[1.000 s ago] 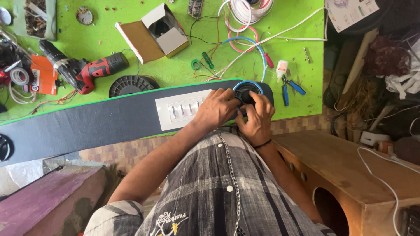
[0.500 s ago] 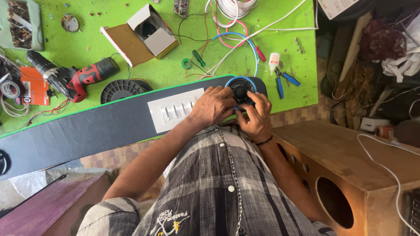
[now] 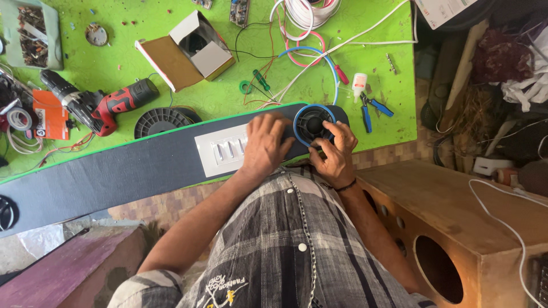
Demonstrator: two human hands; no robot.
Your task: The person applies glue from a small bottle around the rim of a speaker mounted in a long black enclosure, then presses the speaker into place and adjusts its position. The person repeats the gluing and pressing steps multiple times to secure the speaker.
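Note:
A long dark panel (image 3: 125,171) lies slanted across the near edge of the green table (image 3: 114,63). A round black speaker with a blue rim (image 3: 312,122) sits in the panel's right end. My left hand (image 3: 265,145) rests flat on the panel, partly over a white switch plate (image 3: 220,151), its fingers touching the speaker's left rim. My right hand (image 3: 334,154) grips the speaker's lower right rim with fingers curled.
On the table: a red and black drill (image 3: 100,102), an open cardboard box (image 3: 185,51), a black round grille (image 3: 160,121), blue-handled pliers (image 3: 371,108), a glue bottle (image 3: 358,85), coiled wires (image 3: 305,17). A wooden speaker cabinet (image 3: 456,228) stands at lower right.
My hands have shifted off the speaker's face, so its black cone and blue rim now show. The view has moved slightly; the panel stays put.

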